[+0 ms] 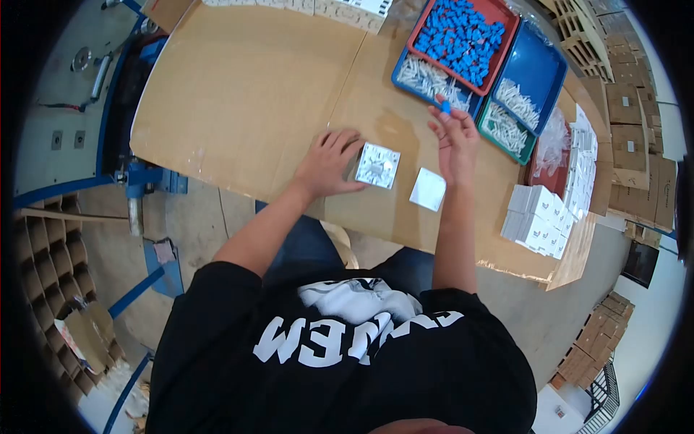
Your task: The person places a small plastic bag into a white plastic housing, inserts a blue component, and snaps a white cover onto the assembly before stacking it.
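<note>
My left hand [331, 163] rests on the cardboard-covered table [238, 94], its thumb and fingers spread around the left side of an open white box [377, 166] with a shiny inside. My right hand [455, 137] is raised over the table in front of the trays, its fingertips closed on a small blue piece [445, 107]. Between the box and my right forearm a flat white square [428, 189] lies on the table.
A red tray [515, 36] of blue pieces sits on a blue tray. Blue [553, 72] and green [522, 157] trays hold white pieces. Stacked white boxes [538, 220] stand at the right edge, near clear plastic [553, 141]. Patterned boxes [347, 13] line the far edge.
</note>
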